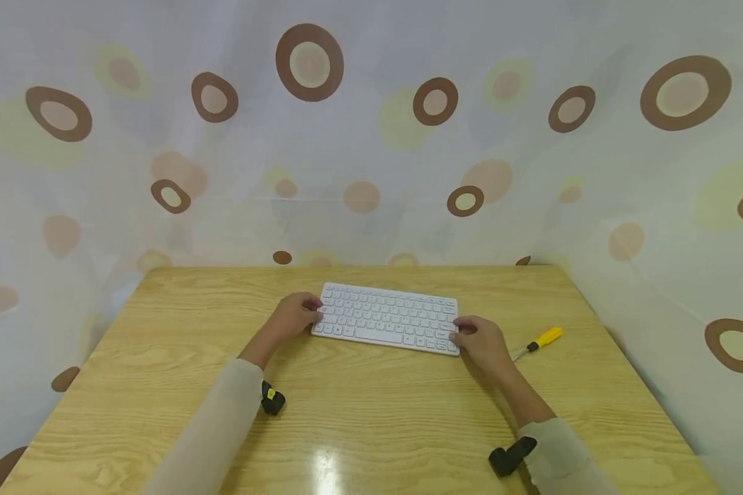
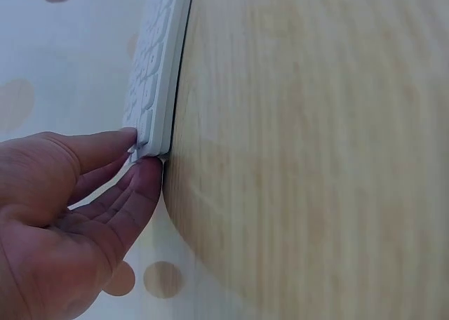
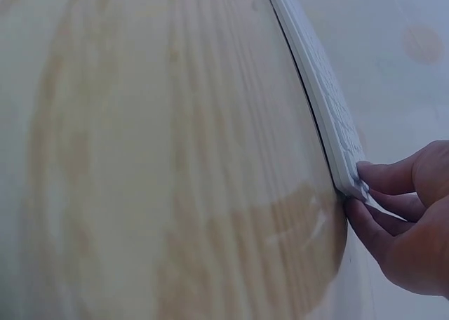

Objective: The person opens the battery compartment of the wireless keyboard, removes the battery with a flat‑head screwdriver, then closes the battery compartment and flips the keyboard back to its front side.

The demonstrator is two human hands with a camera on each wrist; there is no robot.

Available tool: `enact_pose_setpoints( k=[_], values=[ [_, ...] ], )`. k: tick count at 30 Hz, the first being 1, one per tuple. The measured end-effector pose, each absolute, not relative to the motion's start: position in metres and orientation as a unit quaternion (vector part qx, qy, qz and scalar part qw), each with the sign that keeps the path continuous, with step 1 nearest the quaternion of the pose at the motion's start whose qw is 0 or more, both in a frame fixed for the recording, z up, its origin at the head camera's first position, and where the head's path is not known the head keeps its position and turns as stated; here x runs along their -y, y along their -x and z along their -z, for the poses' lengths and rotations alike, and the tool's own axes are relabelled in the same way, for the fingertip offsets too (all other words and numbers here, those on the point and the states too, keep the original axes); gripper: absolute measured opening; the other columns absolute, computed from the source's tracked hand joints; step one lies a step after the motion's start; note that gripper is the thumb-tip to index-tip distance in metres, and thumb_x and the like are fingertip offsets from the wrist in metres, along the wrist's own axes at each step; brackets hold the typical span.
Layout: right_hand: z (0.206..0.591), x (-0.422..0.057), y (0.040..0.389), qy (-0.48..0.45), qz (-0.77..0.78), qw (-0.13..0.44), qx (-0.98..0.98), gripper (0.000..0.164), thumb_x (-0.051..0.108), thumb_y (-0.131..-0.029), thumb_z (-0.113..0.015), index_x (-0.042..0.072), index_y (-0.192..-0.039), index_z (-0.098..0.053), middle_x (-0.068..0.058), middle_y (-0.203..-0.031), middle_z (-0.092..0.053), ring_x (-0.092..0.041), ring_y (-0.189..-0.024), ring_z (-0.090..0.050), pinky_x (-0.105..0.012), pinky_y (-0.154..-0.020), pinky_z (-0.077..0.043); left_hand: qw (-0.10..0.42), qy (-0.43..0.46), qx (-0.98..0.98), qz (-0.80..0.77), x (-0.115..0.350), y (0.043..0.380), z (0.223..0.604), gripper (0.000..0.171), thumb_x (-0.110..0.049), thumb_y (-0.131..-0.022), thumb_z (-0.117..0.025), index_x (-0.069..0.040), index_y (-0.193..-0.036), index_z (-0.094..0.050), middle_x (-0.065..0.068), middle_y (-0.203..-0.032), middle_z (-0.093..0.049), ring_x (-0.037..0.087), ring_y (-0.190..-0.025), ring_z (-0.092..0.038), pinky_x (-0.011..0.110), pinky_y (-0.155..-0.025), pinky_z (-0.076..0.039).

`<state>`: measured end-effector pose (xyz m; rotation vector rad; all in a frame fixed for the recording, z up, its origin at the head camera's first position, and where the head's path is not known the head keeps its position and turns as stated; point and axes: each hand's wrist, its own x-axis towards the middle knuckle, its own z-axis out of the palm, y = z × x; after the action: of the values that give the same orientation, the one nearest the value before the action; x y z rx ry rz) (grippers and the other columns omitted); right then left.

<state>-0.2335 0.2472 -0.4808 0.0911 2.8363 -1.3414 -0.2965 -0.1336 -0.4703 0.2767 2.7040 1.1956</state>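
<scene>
Keyboard is pinched at its 2 short ends: thumb and fingers of the left hand clamp 1 end, those of the right hand the other. It lies flat towards the far edge of the wooden table. Near the right hand is 1 yellow-handled screwdriver.

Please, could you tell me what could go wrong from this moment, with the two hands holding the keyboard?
First, the left hand and right hand pinch the keyboard only at its ends, so if it is lifted, one end might slip and drop. Second, the yellow-handled screwdriver lies just beside the right hand, which could knock it if it moves outward.
</scene>
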Motion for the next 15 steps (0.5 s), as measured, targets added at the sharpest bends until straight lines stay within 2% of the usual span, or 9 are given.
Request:
enact_pose_setpoints(
  k=[9,15],
  values=[
    [0.479,-0.24,0.237,0.0,0.423,0.011,-0.906,0.035,0.008,-0.094,-0.066,-0.005,-0.127,-0.064,-0.019,-0.116,-0.067,-0.028,-0.105,-0.061,-0.036,-0.089,-0.05,0.087,-0.074,-0.905,-0.409,0.146,0.272,0.47,0.025,-0.011,-0.095,-0.067,0.001,-0.118,-0.067,0.012,-0.11,-0.067,0.021,-0.095,-0.063,0.033,-0.082,-0.052],
    [0.475,-0.236,0.238,0.011,0.423,0.02,-0.906,0.034,0.007,-0.095,-0.066,-0.005,-0.127,-0.064,-0.019,-0.117,-0.066,-0.028,-0.106,-0.06,-0.036,-0.089,-0.049,0.081,-0.068,-0.907,-0.408,0.15,0.256,0.47,0.024,-0.011,-0.094,-0.069,0.0,-0.115,-0.067,0.01,-0.104,-0.067,0.019,-0.089,-0.063,0.031,-0.077,-0.052]
  ],
)
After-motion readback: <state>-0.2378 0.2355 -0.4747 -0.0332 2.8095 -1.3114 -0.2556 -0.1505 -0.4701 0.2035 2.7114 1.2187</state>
